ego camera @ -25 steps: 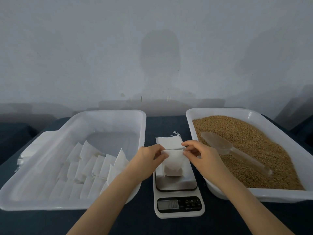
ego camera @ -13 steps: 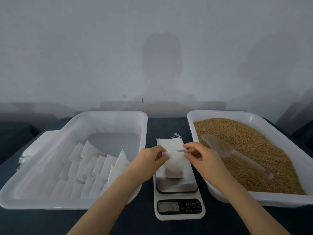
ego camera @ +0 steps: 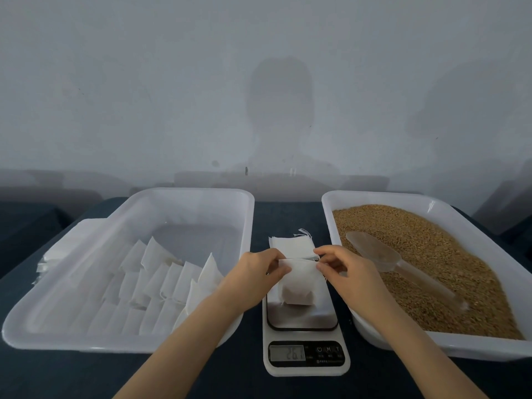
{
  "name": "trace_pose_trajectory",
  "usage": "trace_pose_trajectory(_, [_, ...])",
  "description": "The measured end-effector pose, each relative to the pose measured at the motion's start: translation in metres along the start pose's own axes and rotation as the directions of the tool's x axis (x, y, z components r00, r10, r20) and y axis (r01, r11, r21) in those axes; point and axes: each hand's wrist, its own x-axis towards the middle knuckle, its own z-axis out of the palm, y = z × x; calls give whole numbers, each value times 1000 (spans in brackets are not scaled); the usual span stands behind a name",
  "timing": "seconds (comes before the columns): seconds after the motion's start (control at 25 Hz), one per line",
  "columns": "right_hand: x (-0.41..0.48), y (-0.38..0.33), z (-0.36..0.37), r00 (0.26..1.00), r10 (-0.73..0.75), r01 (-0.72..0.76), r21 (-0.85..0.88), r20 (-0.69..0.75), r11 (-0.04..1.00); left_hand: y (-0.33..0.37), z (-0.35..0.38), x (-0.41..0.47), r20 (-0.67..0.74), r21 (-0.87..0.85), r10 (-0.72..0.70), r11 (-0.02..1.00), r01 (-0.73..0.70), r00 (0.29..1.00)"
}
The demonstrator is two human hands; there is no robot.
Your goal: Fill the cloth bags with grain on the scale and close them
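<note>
Step in hand: closing. The cloth bag (ego camera: 298, 283), grain in its lower part, stands on the scale (ego camera: 303, 318) between the two trays. The left hand (ego camera: 256, 273) and right hand (ego camera: 342, 269) each pinch one side of its mouth. Next move, by judgement: draw the mouth shut without tipping the bag. Since the earlier frame the display digits have changed and the hands have barely shifted.

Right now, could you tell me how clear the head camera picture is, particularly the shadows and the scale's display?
Head view: dim, soft lighting; a head-shaped shadow falls on the wall; wide-angle bowing curves the tray rims; the scale display is lit, its digits too blurred to read reliably; a small glare spot sits on the grain tray rim.
</note>
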Motion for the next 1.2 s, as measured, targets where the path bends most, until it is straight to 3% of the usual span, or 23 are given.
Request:
trace_pose_trajectory(0.4, [0, -2, -1, 1000, -9, 9, -1, 24, 1000, 1, 0, -1, 20, 6, -7, 1000, 7, 1000])
trace_pose_trajectory(0.64, [-3, -9, -4, 994, -108, 107, 21, 30, 994, 11, -2, 8, 183, -24, -38, 999, 43, 982])
trace_pose_trajectory(0.76, [-4, -11, -6, 991, -128, 126, 45, 33, 991, 18, -2, 13, 199, 18, 8, 1000, -12, 980])
trace_pose_trajectory(0.88, [-4, -9, -9, 994, -98, 103, 124, -48, 987, 16, -19, 19, 102, -48, -37, 998, 42, 994])
trace_pose_trajectory(1.0, [-3, -6, -10, 992, -37, 59, 182, -123, 981, 2, -60, 28, -43, -279, -228, 938, 208, 973])
trace_pose_trajectory(1.12, [-2, -4, -7, 991, -35, 57, 173, -129, 983, -33, -104, 32, -236, -531, -450, 802, 273, 861])
trace_pose_trajectory(1.2, [-1, -4, -7, 990, -39, 60, 152, -138, 987, -65, -122, 27, -292, -572, -552, 755, 320, 781])
